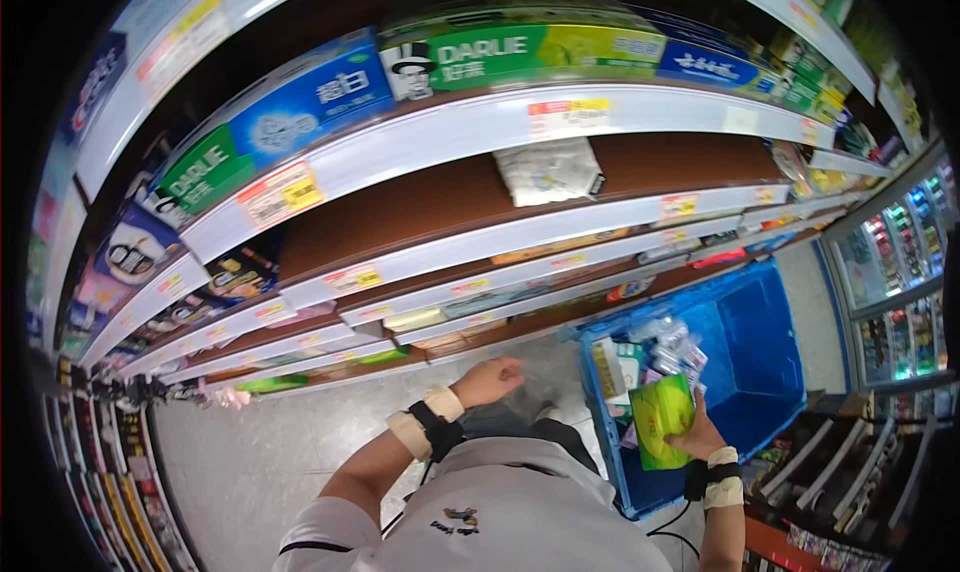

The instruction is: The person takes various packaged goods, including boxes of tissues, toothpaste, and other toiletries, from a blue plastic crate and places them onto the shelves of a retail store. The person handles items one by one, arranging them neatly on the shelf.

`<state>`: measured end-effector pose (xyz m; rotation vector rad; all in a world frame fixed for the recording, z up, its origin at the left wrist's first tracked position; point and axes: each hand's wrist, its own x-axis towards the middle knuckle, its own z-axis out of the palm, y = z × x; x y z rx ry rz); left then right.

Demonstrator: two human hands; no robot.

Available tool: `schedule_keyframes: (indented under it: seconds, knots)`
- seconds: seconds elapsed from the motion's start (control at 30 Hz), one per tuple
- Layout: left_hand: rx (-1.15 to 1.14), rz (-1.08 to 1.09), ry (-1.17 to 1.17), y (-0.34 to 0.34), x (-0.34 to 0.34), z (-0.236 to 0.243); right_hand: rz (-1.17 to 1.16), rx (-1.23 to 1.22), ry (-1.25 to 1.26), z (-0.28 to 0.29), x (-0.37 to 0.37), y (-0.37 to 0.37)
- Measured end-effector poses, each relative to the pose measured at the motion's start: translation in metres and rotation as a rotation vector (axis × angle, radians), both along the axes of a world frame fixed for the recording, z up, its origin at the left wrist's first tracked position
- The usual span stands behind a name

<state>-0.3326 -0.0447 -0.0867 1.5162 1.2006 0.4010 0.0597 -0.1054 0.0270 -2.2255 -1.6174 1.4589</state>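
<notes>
My right hand (698,434) grips a bright yellow-green soft package (662,422) by its right side, over the near part of a large blue plastic bin (755,347). Beneath and behind the package, the bin holds clear plastic-wrapped items (672,344) and a few small boxes (622,364). Away from the bin, my left hand (488,380) hangs over the floor in front of the lower shelves. Its fingers are curled in, and nothing shows in them. Both wrists wear pale bands with black straps.
Store shelves curve across the front, with toothpaste boxes (520,54) on an upper one. A white crumpled plastic package (550,170) lies on the brown shelf (400,212) below. Glass-door coolers (895,272) stand at far right. Another rack (115,462) is at lower left, above grey floor tiles (230,452).
</notes>
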Motion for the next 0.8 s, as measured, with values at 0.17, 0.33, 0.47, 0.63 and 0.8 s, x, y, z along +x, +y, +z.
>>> schedule_keyframes:
  seconds: [0.17, 0.33, 0.47, 0.63, 0.8]
  knots:
    - [-0.065, -0.162, -0.095, 0.017, 0.021, 0.045, 0.042, 0.208, 0.115, 0.025, 0.003, 0.014]
    - [0.037, -0.275, -0.332, 0.040, 0.035, 0.089, 0.171, 0.202, 0.318, 0.055, -0.040, 0.045]
    - [0.119, -0.403, -0.384, 0.054, 0.023, 0.101, 0.308, 0.090, 0.510, 0.068, -0.089, 0.071]
    - [-0.018, -0.414, -0.425, 0.041, 0.000, 0.116, 0.547, -0.028, 0.608, 0.056, -0.131, 0.089]
    - [-0.059, -0.218, -0.441, 0.020, -0.024, 0.102, 0.684, -0.018, 0.530, 0.035, -0.159, 0.102]
